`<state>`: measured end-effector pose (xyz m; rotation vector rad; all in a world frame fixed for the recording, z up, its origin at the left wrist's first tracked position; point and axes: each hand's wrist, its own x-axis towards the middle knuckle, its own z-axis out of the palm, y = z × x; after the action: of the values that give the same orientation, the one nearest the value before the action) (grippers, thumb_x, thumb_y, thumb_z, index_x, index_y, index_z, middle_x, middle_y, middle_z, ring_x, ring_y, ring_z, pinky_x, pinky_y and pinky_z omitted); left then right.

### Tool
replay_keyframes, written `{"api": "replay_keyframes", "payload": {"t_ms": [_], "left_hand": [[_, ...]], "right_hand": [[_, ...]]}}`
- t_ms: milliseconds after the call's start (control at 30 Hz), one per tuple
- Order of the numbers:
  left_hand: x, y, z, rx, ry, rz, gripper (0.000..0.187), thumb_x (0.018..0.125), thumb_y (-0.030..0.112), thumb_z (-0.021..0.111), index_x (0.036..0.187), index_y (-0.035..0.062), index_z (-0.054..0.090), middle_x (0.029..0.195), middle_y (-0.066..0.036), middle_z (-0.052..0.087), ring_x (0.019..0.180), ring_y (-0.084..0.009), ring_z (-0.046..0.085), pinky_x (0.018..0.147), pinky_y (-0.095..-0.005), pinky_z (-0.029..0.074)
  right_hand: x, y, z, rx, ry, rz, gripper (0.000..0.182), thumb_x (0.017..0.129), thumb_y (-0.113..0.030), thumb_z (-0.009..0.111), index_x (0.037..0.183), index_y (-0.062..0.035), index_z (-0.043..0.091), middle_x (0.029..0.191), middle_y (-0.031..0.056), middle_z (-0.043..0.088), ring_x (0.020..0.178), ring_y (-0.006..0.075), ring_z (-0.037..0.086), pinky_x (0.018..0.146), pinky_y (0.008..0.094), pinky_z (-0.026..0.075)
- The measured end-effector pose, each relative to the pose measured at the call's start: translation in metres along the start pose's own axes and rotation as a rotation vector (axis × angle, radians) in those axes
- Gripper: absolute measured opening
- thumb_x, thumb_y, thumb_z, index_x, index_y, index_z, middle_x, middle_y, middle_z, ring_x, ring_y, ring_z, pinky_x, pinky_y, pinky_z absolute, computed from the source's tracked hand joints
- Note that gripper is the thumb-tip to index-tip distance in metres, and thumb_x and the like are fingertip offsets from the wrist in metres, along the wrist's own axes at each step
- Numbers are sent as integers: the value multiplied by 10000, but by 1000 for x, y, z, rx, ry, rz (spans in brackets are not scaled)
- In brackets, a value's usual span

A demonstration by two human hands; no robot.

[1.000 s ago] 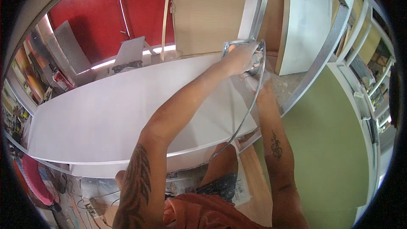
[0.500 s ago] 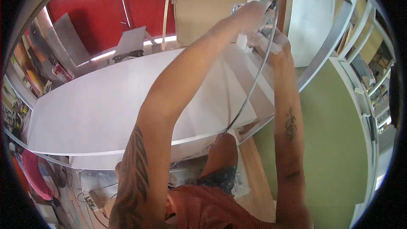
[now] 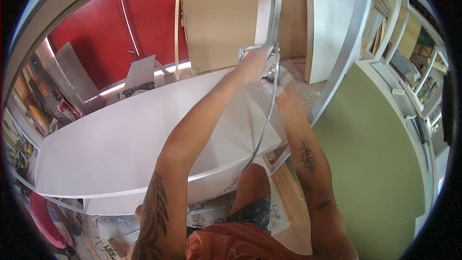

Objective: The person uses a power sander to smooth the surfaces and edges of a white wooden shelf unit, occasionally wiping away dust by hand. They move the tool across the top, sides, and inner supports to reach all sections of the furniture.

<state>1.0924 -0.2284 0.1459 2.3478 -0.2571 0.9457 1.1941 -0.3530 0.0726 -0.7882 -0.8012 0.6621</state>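
Both of my hands are closed on a corded power tool (image 3: 272,62), mostly hidden behind the fingers; its exact kind I cannot make out. My left hand (image 3: 255,66) wraps over it from the left, a squared metal part showing beyond the knuckles. Dusty with white, my right hand (image 3: 278,81) grips it from below and the right. A grey cord (image 3: 262,139) runs from the tool down towards my knee. The tool is at the lower part of an upright white and metal post (image 3: 267,9); contact is hidden.
A large white panel (image 3: 120,135) spreads under my left arm. To the right stands a green panel (image 3: 365,154), beside a slanted metal bar (image 3: 339,62). A grey bench (image 3: 139,74) is by the red wall (image 3: 91,29). Cardboard (image 3: 219,19) covers the back.
The whole view has shifted, with the scene appearing lower and further left. My hands and the tool have come down along the post, closer to me. Both hands keep their grip.
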Motion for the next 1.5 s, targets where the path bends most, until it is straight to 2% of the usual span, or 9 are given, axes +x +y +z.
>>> {"api": "replay_keyframes", "payload": {"t_ms": [33, 233, 467, 533, 833, 1133, 1267, 1333, 1500], "left_hand": [[-3, -2, 2, 5, 24, 45, 232, 1044, 185, 569, 1169, -9, 586, 1079, -294, 691, 1021, -479, 664, 884, -533, 518], [-10, -1, 7, 14, 40, 17, 178, 1029, 133, 572, 1128, -14, 584, 1026, -266, 691, 990, -462, 670, 865, -527, 522], [-13, 4, 3, 37, 77, 89, 164, 1029, 110, 555, 1128, -12, 601, 1053, -243, 691, 984, -429, 685, 858, -498, 537], [-14, 5, -1, -33, 54, 74, 183, 1032, 111, 550, 1161, -8, 599, 1058, -231, 691, 982, -426, 688, 870, -485, 541], [33, 42, -34, -117, -22, -90, 199, 1075, 151, 528, 1174, -15, 574, 962, -152, 694, 885, -251, 701, 780, -402, 573], [94, 63, -83, 101, 9, 25, 292, 1077, 244, 531, 1206, -14, 580, 999, -198, 740, 842, -303, 747, 794, -419, 579], [83, 49, -70, 98, 10, 36, 301, 1076, 231, 520, 1236, -14, 591, 1001, -198, 742, 822, -326, 748, 805, -432, 579], [64, 45, -56, -75, -10, -59, 304, 1077, 224, 509, 1240, -15, 602, 1019, -204, 742, 880, -335, 751, 828, -445, 577], [34, -14, -8, -205, -2, -76, 295, 1065, 225, 544, 1215, -22, 607, 1031, -246, 725, 957, -391, 729, 839, -466, 564]], "right_hand": [[8, 11, -15, 827, -102, 215, 455, 755, -22, 816, 1164, 65, 637, 868, 146, 700, 518, 204, 637, 513, 339, 543], [33, 26, -33, 656, -878, 260, 316, 880, -154, 684, 1098, 68, 624, 710, 151, 636, 385, 217, 534, 389, 341, 478], [18, 44, -16, -91, 210, 72, 358, 1051, -350, 432, 1095, -87, 671, 1029, 86, 725, 915, 287, 703, 790, 481, 600], [16, 20, 19, 733, 435, 217, 334, 1061, -301, 419, 1055, -95, 682, 971, 74, 719, 848, 270, 701, 722, 447, 604], [20, -25, 22, -748, 84, -390, 248, 1008, -244, 522, 951, -65, 683, 834, 75, 697, 798, 260, 691, 678, 468, 589], [39, -129, 94, 289, -212, 147, 291, 842, -43, 768, 1077, 13, 606, 861, 97, 687, 748, 188, 657, 673, 343, 528], [73, -68, 31, 135, -105, -146, 298, 867, -99, 780, 1079, 11, 603, 887, 106, 691, 784, 191, 654, 708, 352, 522], [50, -54, 22, -1125, -32, -549, 321, 854, -55, 780, 1115, -9, 600, 921, 102, 695, 785, 200, 659, 712, 358, 530], [16, -29, 31, 46, 27, -43, 342, 810, 49, 752, 1114, -32, 617, 863, 69, 673, 759, 206, 671, 685, 359, 535]]}}
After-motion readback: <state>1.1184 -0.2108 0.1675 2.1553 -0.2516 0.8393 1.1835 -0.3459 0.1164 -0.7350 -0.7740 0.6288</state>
